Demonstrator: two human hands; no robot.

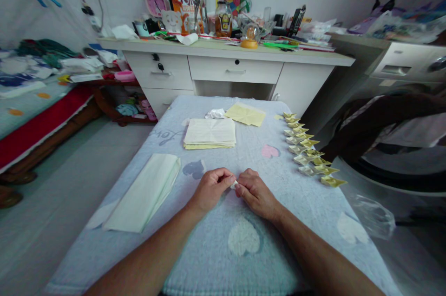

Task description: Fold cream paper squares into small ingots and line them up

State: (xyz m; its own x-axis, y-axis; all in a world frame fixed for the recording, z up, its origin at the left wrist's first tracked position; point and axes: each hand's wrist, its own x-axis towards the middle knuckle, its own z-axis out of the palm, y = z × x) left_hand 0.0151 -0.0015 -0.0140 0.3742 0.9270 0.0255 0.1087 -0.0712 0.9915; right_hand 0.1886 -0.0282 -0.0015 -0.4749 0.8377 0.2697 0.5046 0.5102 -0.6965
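Paper piece [234,185]: small, whitish, mostly hidden between left hand [213,187], right hand [257,194].

small white paper piece [234,185], held, partly hidden

"津味" on the orange bag [186,1], "Love"-like script on the blue cloth [205,254]

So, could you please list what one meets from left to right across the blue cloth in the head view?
Folded pale paper, left hand, small white paper piece, right hand, rows of folded paper boats.
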